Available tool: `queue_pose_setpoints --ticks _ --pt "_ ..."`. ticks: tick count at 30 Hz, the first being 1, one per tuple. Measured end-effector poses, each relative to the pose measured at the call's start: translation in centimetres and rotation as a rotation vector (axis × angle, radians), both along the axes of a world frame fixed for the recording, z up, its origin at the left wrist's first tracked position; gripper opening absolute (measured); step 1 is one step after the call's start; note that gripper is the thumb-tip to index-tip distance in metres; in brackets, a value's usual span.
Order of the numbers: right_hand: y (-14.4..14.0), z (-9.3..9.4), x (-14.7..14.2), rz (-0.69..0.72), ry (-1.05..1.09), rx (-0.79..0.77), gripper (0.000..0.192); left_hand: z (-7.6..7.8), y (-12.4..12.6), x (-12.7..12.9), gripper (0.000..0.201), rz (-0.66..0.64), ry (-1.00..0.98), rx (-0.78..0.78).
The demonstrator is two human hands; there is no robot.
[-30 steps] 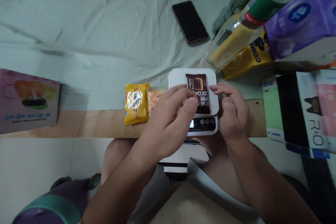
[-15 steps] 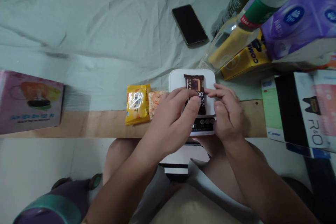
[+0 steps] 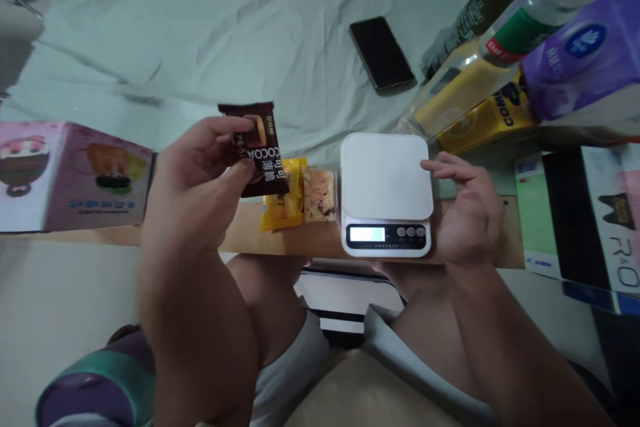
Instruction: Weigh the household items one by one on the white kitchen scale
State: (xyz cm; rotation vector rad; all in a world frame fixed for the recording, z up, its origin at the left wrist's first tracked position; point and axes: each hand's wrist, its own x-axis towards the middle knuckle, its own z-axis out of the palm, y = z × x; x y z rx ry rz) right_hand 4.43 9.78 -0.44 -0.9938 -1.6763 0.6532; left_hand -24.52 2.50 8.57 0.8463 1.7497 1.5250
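Dark brown, the one cocoa snack packet [image 3: 254, 147] is pinched between the thumb and fingers of the left hand [image 3: 193, 180], lifted clear of the board and left of the scale. Behind it two more packets lie side by side on the wooden board [image 3: 240, 237]: one yellow packet [image 3: 285, 203] and one clear-wrapped packet [image 3: 320, 195], the latter just beside the single white kitchen scale [image 3: 385, 190]. The scale's platform is bare. The right hand [image 3: 467, 213] rests at the scale's right edge, fingers loosely spread, holding nothing. Farther back on the pale cloth [image 3: 200, 47] lies one black phone [image 3: 383, 55]. One pink box [image 3: 75, 177] stands at the far left.
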Motion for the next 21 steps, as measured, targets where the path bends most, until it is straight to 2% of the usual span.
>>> queue_pose_setpoints --ticks 3,8,11,14,17,19,21 --pt "0.3 -0.3 0.0 -0.022 0.004 0.042 0.035 -0.3 -0.6 -1.6 0.033 -0.067 -0.009 -0.226" --pt "0.4 -0.5 -0.4 -0.051 -0.041 0.080 0.031 -1.1 -1.3 -2.5 0.042 -0.385 -0.062 -0.335" --pt "0.4 -0.5 -0.4 -0.072 -0.063 0.080 0.031 -1.7 -1.4 -2.7 0.047 -0.494 0.085 -0.431" --pt "0.5 -0.8 -0.3 -0.083 -0.071 0.068 0.031 -2.0 -1.2 -3.0 0.049 -0.481 0.302 -0.503" --pt "0.7 -0.9 -0.2 -0.098 -0.054 0.064 0.030 -1.3 -1.3 -3.1 0.048 -0.465 0.431 -0.588" --pt "0.7 -0.9 -0.3 -0.109 -0.045 0.070 0.031 -0.4 -1.5 -2.9 0.046 -0.431 0.469 -0.562" --pt "0.7 -0.7 -0.3 -0.105 -0.049 0.091 0.031 0.6 -1.7 -2.3 0.045 -0.347 0.456 -0.441"
